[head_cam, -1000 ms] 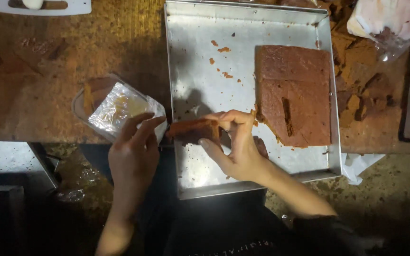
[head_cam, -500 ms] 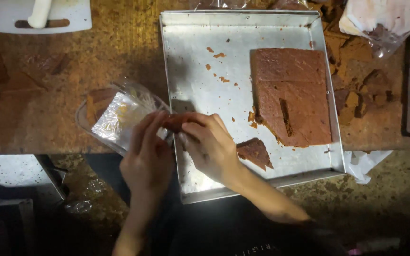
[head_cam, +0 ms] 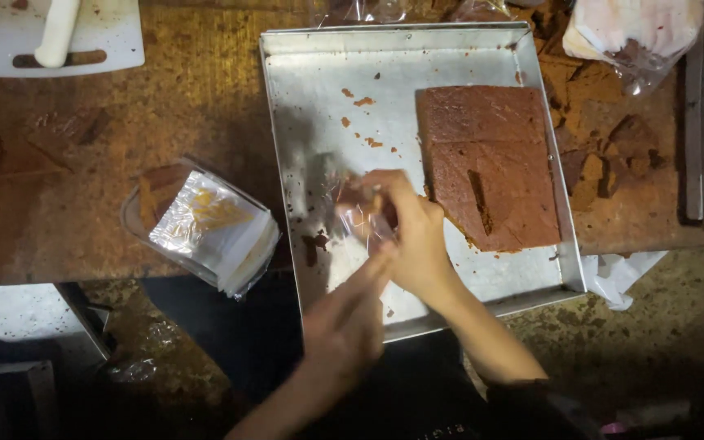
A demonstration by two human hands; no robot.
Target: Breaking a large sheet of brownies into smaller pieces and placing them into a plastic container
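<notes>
Both hands, left hand and right hand, gripped one clear bag over one tray holding one cake slab.

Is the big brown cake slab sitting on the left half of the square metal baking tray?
No, the big brown cake slab lies on the right half of the square metal baking tray, against its right wall.
</notes>
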